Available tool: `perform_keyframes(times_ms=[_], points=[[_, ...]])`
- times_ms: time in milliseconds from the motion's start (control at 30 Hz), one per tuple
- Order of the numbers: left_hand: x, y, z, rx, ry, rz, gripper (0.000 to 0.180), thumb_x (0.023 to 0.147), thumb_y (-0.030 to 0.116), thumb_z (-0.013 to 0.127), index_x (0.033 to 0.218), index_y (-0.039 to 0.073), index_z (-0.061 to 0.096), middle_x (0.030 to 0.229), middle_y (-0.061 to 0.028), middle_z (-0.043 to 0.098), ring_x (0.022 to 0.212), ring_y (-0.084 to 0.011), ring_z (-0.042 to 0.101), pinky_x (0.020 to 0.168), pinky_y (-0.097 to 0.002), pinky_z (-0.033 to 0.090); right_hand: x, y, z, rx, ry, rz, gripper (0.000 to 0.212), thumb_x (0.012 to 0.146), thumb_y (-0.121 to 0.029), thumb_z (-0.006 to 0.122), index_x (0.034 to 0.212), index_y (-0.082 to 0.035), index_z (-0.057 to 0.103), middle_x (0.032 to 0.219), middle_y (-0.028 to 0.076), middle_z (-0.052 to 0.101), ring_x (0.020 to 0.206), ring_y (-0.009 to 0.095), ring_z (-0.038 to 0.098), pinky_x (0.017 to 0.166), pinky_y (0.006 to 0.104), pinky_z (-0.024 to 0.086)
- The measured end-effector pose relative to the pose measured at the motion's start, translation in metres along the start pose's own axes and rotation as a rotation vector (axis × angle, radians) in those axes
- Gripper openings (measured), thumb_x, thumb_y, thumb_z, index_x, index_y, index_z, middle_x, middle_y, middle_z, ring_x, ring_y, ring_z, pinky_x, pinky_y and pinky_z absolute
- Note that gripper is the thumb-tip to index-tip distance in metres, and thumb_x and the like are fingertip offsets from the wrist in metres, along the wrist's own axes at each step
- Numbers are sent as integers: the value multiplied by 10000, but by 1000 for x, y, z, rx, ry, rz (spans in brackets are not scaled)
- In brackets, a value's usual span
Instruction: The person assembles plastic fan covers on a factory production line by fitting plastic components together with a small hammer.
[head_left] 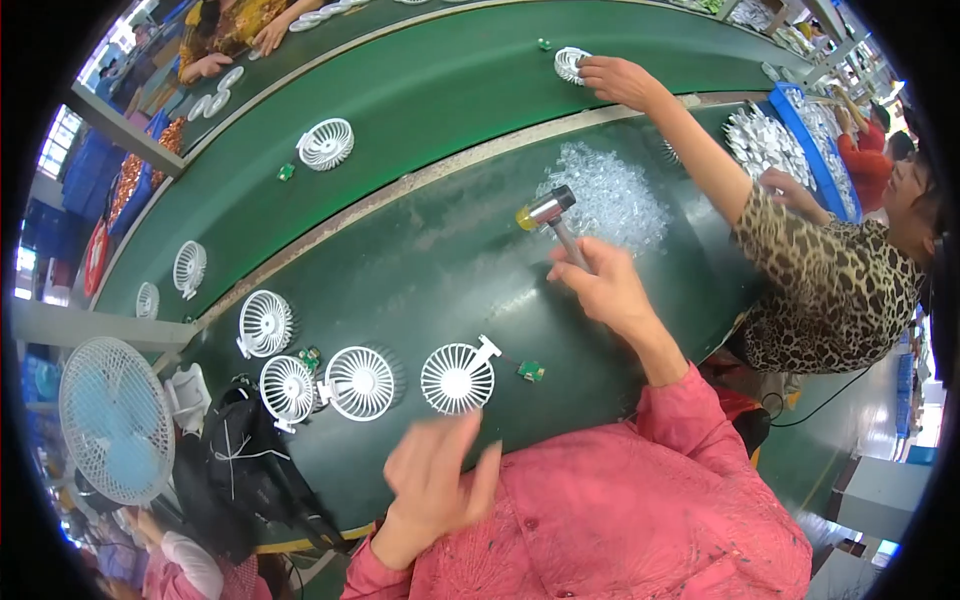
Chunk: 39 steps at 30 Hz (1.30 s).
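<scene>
My right hand [606, 286] is wrapped round the handle of a small mallet [548, 207] with a metal head and a yellow face, raised over the green table. My left hand [432, 482], slightly blurred, hovers near the front edge with fingers apart and holds nothing. Just beyond it lies a round white fan housing [457, 379] with a short stem, and a green circuit board [531, 371] is wired to it. Further left on the table are more white housings, such as a fan housing [361, 384] and another [266, 323].
Beyond the table runs a green conveyor belt [420, 110] with several fan housings. A heap of clear plastic pieces [610, 200] lies past the mallet. At right, a co-worker in leopard print [830, 270] reaches across to the belt. A black bag [240, 460] and standing fan [115, 420] are at left.
</scene>
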<state>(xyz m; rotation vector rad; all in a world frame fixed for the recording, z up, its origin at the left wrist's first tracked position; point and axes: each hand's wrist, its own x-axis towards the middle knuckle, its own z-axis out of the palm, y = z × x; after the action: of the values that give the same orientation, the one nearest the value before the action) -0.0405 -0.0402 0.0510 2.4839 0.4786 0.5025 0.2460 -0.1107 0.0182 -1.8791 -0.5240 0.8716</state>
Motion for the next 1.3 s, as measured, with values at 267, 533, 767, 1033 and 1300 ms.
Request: perform_keyframes(times_ms=[267,533,767,1033,1300], points=[[23,-30,55,311,-10,-106,769,742,321,763,1333,-57,447,1297,-276,478,1141,-399,485,933,-513,369,-24,17,13,511,-342,211,202,957,-121,611,1037,64,629,808,49,652,386,1,335,325,199,221],[22,-26,57,-138,90,-80,775,684,171,794,1351,15,431,1348,-211,424,1159,-430,463,963,-504,414,-23,29,30,764,-540,436,201,967,-147,597,1022,44,630,766,28,597,357,-1,322,307,186,239],[26,-23,55,-180,109,-43,782,676,150,798,1350,11,428,1350,-212,421,1148,-424,471,942,-495,438,-29,29,40,765,-561,473,197,974,-184,599,968,1,667,539,-44,482,324,14,293,320,210,216],[26,-22,56,-219,123,-62,784,676,145,799,1352,15,425,1345,-202,432,1132,-406,485,933,-469,446,-33,32,41,758,-586,443,220,980,-220,590,954,-18,674,497,-64,449,317,14,279,338,207,209],[25,-29,56,-321,155,-130,755,677,160,801,1326,29,437,1302,-173,488,1127,-354,505,929,-437,453,-37,31,48,805,-606,326,258,995,-233,553,1019,1,659,494,-77,426,333,4,272,369,215,257]])
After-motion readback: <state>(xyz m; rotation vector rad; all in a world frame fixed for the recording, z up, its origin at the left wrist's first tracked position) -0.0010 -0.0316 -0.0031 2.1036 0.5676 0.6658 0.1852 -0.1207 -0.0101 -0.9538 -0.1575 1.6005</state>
